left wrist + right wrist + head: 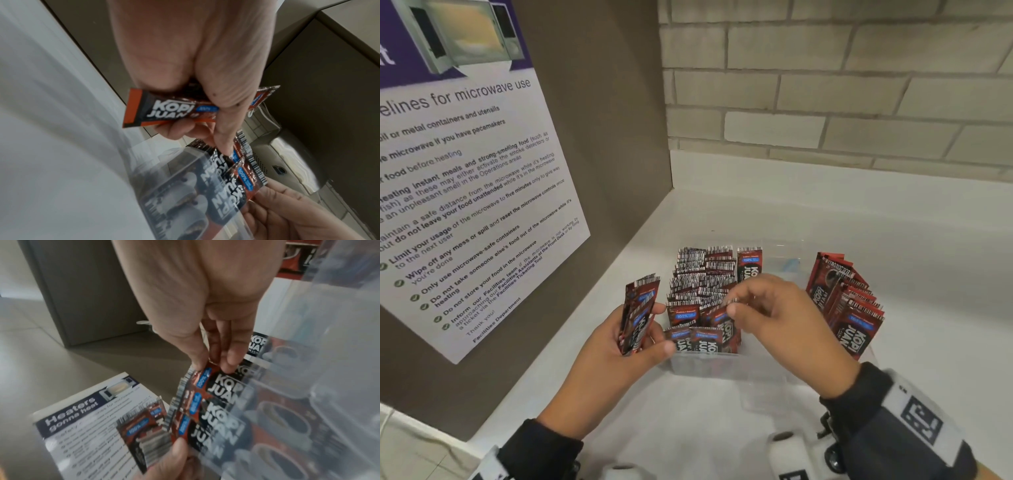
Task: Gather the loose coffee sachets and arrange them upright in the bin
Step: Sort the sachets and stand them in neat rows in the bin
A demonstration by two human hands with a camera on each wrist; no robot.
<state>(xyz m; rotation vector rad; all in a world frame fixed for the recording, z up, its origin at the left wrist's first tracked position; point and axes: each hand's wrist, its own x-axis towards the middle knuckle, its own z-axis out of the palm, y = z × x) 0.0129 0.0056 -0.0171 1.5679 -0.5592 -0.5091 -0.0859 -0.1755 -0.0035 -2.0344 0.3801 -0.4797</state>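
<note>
Our left hand (619, 346) grips a small stack of Kopi Juan sachets (638, 313) just left of the clear plastic bin (767, 368). Our right hand (787, 322) pinches the top edge of one sachet (722, 317) standing among the upright rows in the bin, on the white counter (928, 246). More sachets (849, 305) lean at the bin's right side.

Black sleeves (914, 442) on both arms; white wristbands (924, 418) bearing black square marker.
</note>
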